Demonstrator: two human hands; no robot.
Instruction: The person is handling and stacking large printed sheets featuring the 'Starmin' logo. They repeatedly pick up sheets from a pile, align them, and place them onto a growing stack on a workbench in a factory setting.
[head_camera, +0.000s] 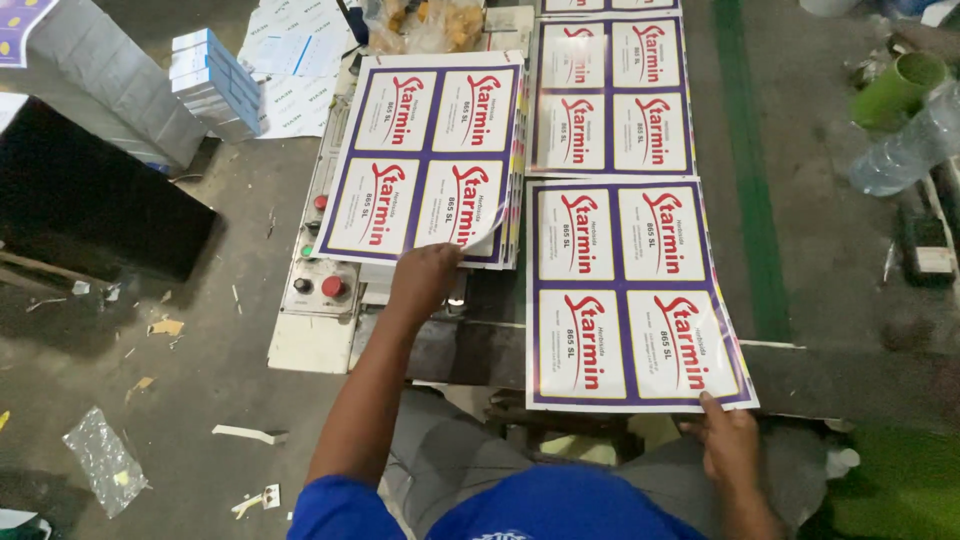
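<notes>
My left hand (425, 278) pinches the curled near corner of the top sheet on a stack of printed label sheets (430, 150), white panels with red lettering inside purple borders. My right hand (728, 445) holds the near right corner of another printed label sheet (625, 295) that lies flat on the machine bed. A further label sheet (610, 95) lies beyond it on the same line.
A control panel (322, 285) with red buttons sits left of the stack. Stacked white boxes (215, 85) and a dark board (90, 200) are at left. A green cup (895, 90) and clear plastic bottle (915, 145) lie at right. Paper scraps litter the floor.
</notes>
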